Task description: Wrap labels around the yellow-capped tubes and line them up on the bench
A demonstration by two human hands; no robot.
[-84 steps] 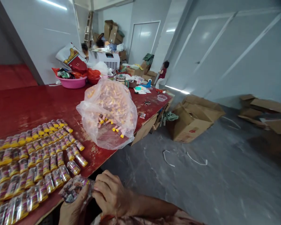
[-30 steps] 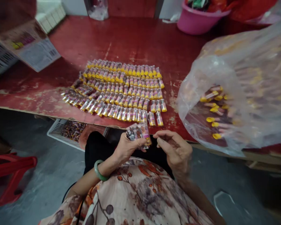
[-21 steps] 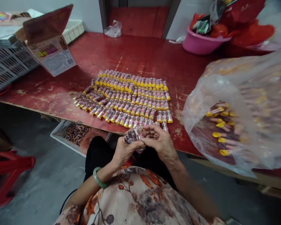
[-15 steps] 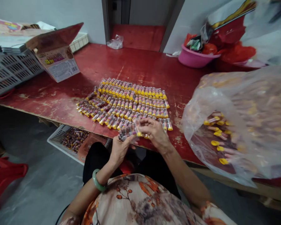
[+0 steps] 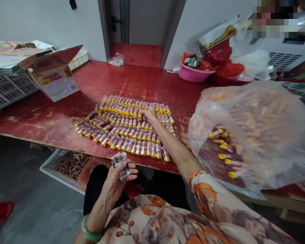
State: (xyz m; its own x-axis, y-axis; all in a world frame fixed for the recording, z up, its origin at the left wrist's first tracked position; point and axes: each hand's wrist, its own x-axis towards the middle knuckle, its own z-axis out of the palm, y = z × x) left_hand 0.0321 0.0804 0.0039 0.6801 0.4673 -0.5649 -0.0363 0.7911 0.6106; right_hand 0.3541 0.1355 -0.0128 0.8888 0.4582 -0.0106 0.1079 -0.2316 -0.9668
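My left hand (image 5: 116,174) is near the table's front edge, above my lap, palm partly up. Its thumb presses on a small bunch of printed slips (image 5: 122,164); whether they are paper or film I cannot tell. Across the table reaches my right hand (image 5: 149,114), its fingertips together on a small tube with a yellow end in an upper row, mostly covered by the fingers. Around it lie several rows of small clear tubes (image 5: 128,144) with printed labels and yellow ends. The rows are more crooked on the left.
An open plastic bag (image 5: 259,135) of yellow-ended tubes lies at the right. Behind it stands a pink basin (image 5: 194,74). At the left are an open cardboard box (image 5: 58,83) and a white crate (image 5: 12,89). Below the edge is a basket (image 5: 49,169) of small pieces.
My right hand has left my left hand and reached away to the upper tube rows. My left hand has drawn back towards me with the slips. The view has shifted too.
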